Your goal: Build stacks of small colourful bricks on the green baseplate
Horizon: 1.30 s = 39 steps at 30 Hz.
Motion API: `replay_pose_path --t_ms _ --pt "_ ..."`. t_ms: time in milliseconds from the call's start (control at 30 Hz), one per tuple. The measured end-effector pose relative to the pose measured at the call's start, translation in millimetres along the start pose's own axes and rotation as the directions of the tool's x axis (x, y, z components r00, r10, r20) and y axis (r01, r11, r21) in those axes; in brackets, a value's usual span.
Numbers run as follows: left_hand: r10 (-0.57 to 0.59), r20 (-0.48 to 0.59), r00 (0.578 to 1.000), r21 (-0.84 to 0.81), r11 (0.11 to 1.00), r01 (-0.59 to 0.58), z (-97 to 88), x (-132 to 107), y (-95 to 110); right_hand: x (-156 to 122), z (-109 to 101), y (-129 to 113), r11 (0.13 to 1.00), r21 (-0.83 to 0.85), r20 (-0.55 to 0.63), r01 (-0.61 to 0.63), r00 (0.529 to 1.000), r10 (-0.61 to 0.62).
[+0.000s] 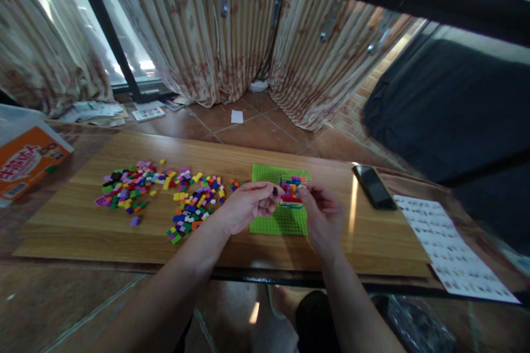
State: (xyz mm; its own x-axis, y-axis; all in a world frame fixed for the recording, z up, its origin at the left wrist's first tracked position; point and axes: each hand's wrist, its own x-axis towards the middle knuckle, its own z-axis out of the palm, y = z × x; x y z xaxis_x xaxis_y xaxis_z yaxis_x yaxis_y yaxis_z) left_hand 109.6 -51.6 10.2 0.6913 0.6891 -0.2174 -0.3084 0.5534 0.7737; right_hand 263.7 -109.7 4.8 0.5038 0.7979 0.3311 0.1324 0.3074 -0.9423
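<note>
Between the thumb and fingers of my left hand (252, 200) is a small black toy brick (275, 191), held above the green baseplate (278, 223). A low build of colored bricks (291, 192), with red, blue, orange and purple parts, is on that plate. My right hand (325, 212) is closed at the build's right side, thumb against fingers. What those fingers pinch, if anything, is too small to tell. Both hands partly cover the build and the plate.
Loose bricks lie in a pile (130, 185) at the left and another (194, 201) nearer the plate. A phone (375, 187) and a printed sheet (449, 245) are at the right. An orange-labelled plastic tub (28, 157) stands at the far left of the wooden table (124, 242).
</note>
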Motion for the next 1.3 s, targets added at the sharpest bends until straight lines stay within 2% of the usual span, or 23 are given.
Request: replay_pose_path --t_ms 167,300,400,500,600,733,1000,1167,1300 --pt "0.001 -0.033 0.999 -0.020 1.000 -0.001 0.9 2 -3 1 -2 3 0.999 -0.026 -0.018 -0.022 1.000 0.022" --pt "-0.003 -0.095 0.995 0.002 1.000 0.003 0.0 5 -5 4 -9 9 0.973 -0.227 -0.002 0.047 0.999 -0.049" --pt "0.009 -0.206 0.978 0.076 0.997 0.007 0.8 8 -6 5 -14 10 0.881 -0.432 0.106 0.193 0.981 -0.163" --pt "0.019 -0.304 0.953 0.156 0.987 0.030 2.9 9 -8 6 -16 9 0.778 -0.538 0.230 0.323 0.945 -0.233" --pt "0.024 -0.341 0.940 0.192 0.980 0.045 4.3 10 -8 6 -14 11 0.699 -0.593 0.302 0.399 0.915 -0.267" --pt "0.033 -0.343 0.939 0.217 0.975 0.045 4.1 10 -8 7 -11 15 0.624 -0.644 0.345 0.441 0.897 -0.277" --pt "0.034 -0.328 0.944 0.254 0.966 0.054 3.3 12 -9 10 -7 17 0.609 -0.656 0.347 0.447 0.894 -0.283" --pt "0.049 -0.327 0.944 0.255 0.966 0.039 3.4 10 -9 10 -7 19 0.632 -0.652 0.304 0.418 0.908 -0.288" --pt "0.047 -0.324 0.945 0.256 0.966 0.040 3.5 11 -10 9 -9 19 0.618 -0.669 0.277 0.412 0.911 -0.306"
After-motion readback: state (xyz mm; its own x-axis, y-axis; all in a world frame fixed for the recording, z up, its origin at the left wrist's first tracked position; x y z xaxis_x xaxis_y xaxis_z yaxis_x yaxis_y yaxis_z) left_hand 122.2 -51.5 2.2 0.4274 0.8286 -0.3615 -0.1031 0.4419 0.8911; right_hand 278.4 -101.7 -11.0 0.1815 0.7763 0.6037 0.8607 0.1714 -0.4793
